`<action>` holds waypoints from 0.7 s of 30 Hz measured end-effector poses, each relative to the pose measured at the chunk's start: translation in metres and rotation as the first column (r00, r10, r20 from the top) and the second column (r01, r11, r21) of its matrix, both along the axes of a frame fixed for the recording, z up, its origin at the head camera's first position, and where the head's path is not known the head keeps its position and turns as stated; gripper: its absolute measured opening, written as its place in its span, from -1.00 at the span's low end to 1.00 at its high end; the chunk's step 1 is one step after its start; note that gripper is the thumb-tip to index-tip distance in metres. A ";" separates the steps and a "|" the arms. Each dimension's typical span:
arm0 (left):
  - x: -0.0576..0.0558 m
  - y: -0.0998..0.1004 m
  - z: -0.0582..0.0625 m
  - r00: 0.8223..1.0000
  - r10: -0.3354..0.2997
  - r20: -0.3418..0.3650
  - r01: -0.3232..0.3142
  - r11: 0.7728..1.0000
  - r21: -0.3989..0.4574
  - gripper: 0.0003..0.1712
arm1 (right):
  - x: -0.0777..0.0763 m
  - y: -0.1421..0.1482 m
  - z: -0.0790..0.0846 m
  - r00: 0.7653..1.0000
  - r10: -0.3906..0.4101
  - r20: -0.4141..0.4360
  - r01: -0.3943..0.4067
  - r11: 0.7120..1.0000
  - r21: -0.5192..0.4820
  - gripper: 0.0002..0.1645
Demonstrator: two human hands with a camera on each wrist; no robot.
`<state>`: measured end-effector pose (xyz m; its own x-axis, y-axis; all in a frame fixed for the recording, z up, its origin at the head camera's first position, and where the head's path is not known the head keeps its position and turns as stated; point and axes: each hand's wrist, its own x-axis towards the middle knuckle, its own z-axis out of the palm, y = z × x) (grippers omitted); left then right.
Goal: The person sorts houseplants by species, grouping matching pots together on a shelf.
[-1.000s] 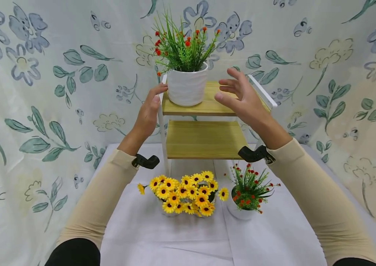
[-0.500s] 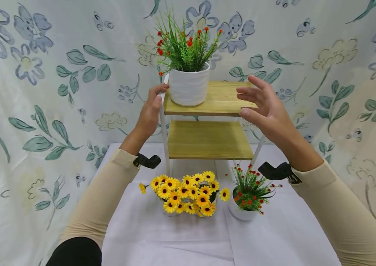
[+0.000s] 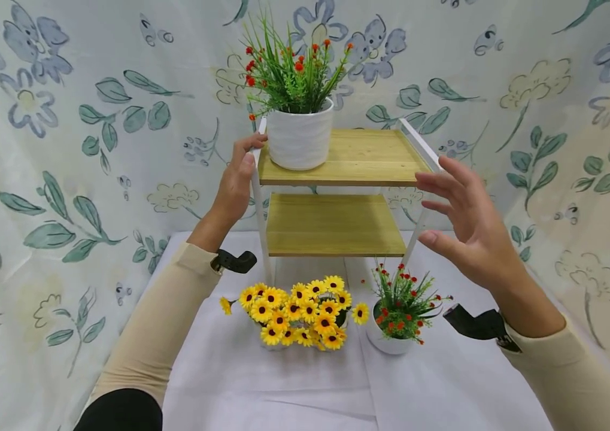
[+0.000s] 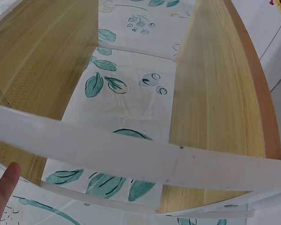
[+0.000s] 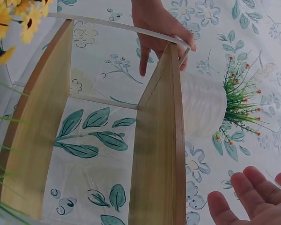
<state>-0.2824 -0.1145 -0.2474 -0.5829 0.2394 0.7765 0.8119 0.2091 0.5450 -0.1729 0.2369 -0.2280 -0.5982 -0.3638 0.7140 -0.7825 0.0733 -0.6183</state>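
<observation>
Pot (image 3: 300, 142) of grass and red flowers stands upright on the top shelf (image 3: 377, 155) of the rack (image 3: 334, 224), just beside my left fingertips; I can't tell if they touch it. From far off, I have the left hand (image 3: 234, 185) bent over the rack's white frame (image 4: 131, 154). That looks thin but stiff, so it should be good to hang on to. My right hand (image 3: 470, 226) has its fingers loose and wide, with nothing in them, near the rack's other side.

The pot looks hard and smooth. I guess it could slip, and break if it falls. Its bottom may be heavy, while the plant looks light and bendy. I'd put fingers on both sides of the white wall, low down, and not tug the leaves. Below my right fingers, another pot (image 3: 389, 343) stands on the table (image 3: 294, 407), next to yellow flowers (image 3: 299, 311).
</observation>
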 end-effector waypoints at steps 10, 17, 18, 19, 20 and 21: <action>0.002 -0.003 -0.001 1.000 0.002 -0.024 -0.002 1.000 0.023 -0.45 | 0.018 0.014 -0.024 0.998 -0.060 -0.006 0.060 0.998 0.001 0.09; -0.004 0.000 -0.004 0.999 0.012 -0.034 -0.010 0.998 0.055 -0.43 | 0.022 0.023 -0.041 0.999 -0.049 0.005 0.049 0.998 -0.030 0.08; -0.008 0.000 -0.006 0.999 0.014 -0.036 -0.012 0.998 0.059 -0.43 | 0.023 0.024 -0.043 0.998 -0.055 0.009 0.055 0.998 -0.030 0.08; -0.014 0.000 -0.009 0.999 0.016 -0.042 -0.013 0.998 0.064 -0.42 | 0.024 0.025 -0.045 0.998 -0.058 0.011 0.058 0.998 -0.031 0.08; -0.020 -0.001 -0.012 0.999 0.017 -0.049 -0.014 0.998 0.067 -0.40 | 0.024 0.025 -0.047 0.998 -0.063 0.012 0.063 0.998 -0.029 0.08; -0.025 -0.002 -0.015 0.998 0.019 -0.054 -0.016 0.998 0.068 -0.38 | 0.025 0.026 -0.048 0.998 -0.069 0.017 0.069 0.997 -0.028 0.08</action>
<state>-0.3073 -0.1164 -0.2623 -0.5430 0.1756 0.8212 0.8373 0.1878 0.5135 -0.1475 0.2630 -0.2764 -0.6325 -0.3013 0.7135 -0.7662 0.1090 -0.6332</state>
